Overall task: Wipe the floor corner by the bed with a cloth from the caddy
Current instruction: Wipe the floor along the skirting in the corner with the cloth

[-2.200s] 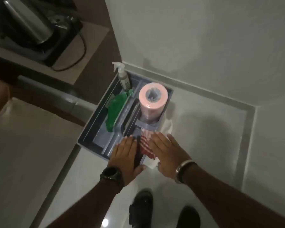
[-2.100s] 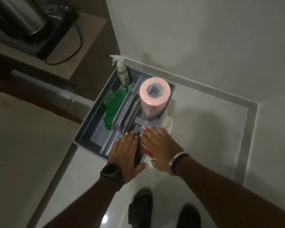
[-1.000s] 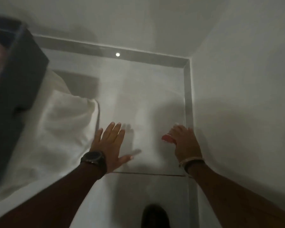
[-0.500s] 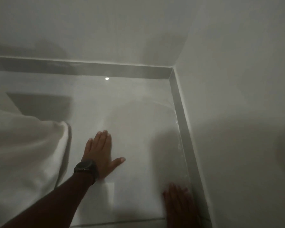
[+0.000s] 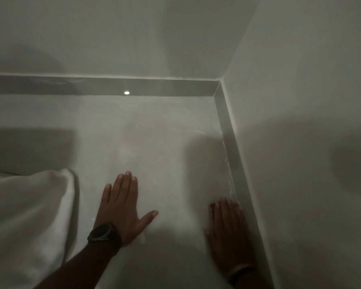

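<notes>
Cloth under the right hand (image 5: 227,224) cannot be confirmed; only a faint reddish edge shows at the fingertips, lower right of the frame, against the grey skirting (image 5: 227,130). Right fingers lie flat and together, pressing down. Left hand (image 5: 123,207), wearing a watch (image 5: 102,234), braces on the floor tile (image 5: 154,142) with fingers extended and thumb spread, holding nothing. White bedding (image 5: 25,209) hangs at lower left. Judged soft, light and limp, the cloth is best pinned under the whole palm.
</notes>
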